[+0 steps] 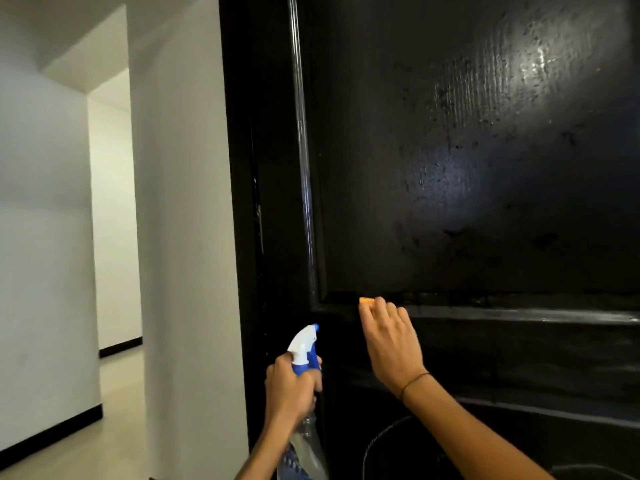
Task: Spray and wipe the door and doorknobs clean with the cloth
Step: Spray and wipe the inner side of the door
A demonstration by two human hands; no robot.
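A glossy black door (467,168) fills the right of the head view, its upper panel wet and speckled with droplets. My right hand (389,341) presses an orange cloth (366,301) against the moulding at the panel's lower left corner; only a small edge of the cloth shows above my fingers. My left hand (289,386) grips a clear spray bottle (306,348) with a white and blue trigger head, held upright beside the door's left edge, nozzle towards the door. No doorknob is in view.
The black door frame (242,202) borders a white wall (183,237) on the left. Beyond it a pale-floored hallway (117,393) with black skirting runs back. The door's lower panel has a curved groove (381,441).
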